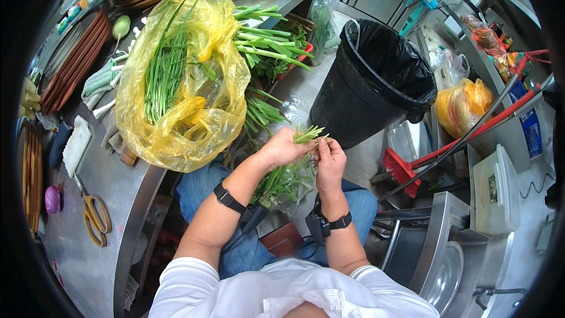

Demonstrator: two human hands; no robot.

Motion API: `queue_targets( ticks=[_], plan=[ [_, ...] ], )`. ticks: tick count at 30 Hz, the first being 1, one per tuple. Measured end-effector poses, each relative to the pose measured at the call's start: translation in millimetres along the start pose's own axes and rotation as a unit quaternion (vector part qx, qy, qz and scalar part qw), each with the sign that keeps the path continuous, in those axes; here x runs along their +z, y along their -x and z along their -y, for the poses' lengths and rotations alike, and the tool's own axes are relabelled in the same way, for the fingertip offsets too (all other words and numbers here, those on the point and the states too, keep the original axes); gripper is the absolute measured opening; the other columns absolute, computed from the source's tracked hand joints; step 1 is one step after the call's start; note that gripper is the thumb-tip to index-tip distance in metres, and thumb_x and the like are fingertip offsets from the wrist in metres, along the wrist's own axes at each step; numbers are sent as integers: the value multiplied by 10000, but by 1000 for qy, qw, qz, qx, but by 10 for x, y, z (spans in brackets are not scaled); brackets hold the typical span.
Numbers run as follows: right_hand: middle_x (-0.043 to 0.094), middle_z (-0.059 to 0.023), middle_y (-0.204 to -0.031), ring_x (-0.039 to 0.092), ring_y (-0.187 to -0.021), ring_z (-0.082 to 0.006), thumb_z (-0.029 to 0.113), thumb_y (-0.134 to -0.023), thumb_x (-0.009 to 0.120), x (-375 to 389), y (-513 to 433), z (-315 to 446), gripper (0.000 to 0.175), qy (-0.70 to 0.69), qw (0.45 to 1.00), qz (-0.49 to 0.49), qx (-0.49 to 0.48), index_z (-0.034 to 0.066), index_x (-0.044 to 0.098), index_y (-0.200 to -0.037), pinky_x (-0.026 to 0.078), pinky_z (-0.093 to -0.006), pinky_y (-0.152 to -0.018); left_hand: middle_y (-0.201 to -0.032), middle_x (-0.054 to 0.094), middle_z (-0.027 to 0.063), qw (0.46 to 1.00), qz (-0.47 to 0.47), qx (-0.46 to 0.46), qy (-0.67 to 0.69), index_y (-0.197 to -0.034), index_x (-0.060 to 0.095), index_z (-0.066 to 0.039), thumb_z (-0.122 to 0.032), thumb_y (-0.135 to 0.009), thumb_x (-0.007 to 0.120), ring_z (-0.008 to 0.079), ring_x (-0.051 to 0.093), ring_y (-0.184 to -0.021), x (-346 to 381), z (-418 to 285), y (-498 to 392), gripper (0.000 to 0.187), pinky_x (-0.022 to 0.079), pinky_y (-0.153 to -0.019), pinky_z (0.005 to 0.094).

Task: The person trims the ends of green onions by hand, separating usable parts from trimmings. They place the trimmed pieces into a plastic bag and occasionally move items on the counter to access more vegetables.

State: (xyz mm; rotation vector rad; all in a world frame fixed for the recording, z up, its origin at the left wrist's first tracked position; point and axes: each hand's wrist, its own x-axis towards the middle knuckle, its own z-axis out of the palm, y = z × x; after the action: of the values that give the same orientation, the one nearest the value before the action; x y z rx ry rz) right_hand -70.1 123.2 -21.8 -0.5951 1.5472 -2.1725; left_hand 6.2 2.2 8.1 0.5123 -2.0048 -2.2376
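My left hand (283,149) is closed around a bunch of chives (308,134), and their pale ends stick out above the fist. Beside it, my right hand (332,155) pinches a stalk end between thumb and fingertips; the exact grip is partly hidden. Leafy greens (282,183) hang below both hands over clear plastic, between my knees. To the left, an open yellow plastic bag (220,126) rests at the counter's edge with long chives (165,77) lying in it. Thicker green stalks (269,44) jut out behind the bag's right side.
A black bin (348,92) with a black liner stands on the floor ahead. Scissors (96,221) and a white cloth (77,145) lie on the steel counter (88,269). A red broom (401,170) leans at right, near a sink (446,278) and a lidded plastic box (494,194).
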Motion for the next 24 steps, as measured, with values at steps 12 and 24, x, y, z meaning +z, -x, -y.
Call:
queue_targets(
  ticks=[12, 24],
  plan=[
    [488, 51, -663, 393, -561, -25, 176, -934, 552, -40, 26, 28, 168, -47, 999, -14, 14, 43, 570, -833, 308, -182, -502, -665, 573, -13, 999, 37, 1, -15, -840, 667, -44, -165, -830, 661, 67, 496, -542, -35, 46, 6, 122, 407, -477, 218],
    [497, 45, -666, 373, -532, -33, 181, -937, 542, 9, 65, -24, 128, -41, 999, 14, 25, 63, 564, -893, 289, -187, -479, -638, 551, -29, 999, 30, 16, 8, -799, 654, -57, -128, -811, 668, 59, 479, -530, -39, -13, 40, 73, 386, -473, 213]
  ],
)
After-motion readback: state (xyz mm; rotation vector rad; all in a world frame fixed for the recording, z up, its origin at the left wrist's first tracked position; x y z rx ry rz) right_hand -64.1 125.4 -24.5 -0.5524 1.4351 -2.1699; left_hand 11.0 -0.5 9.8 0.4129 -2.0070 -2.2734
